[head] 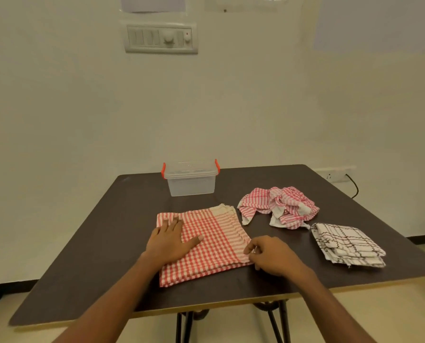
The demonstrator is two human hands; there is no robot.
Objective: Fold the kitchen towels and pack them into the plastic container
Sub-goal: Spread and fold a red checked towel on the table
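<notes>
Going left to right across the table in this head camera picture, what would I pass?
Left hand → red checked towel → right hand → folded black-and-white towels.

On the dark brown table point(107, 231), the lidded clear plastic container point(190, 179) stands at the back. Before it lies the flat red-checked towel point(214, 241); right of that, the crumpled pink-striped towel point(280, 206); nearer, the seemingly folded black-and-white checked towels point(347, 243).

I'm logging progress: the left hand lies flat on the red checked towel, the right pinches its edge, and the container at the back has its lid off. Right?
Not quite. The head view shows the container with its lid on, orange latches up. The rest holds: left hand flat on the red checked towel, right hand pinching its edge.
</notes>
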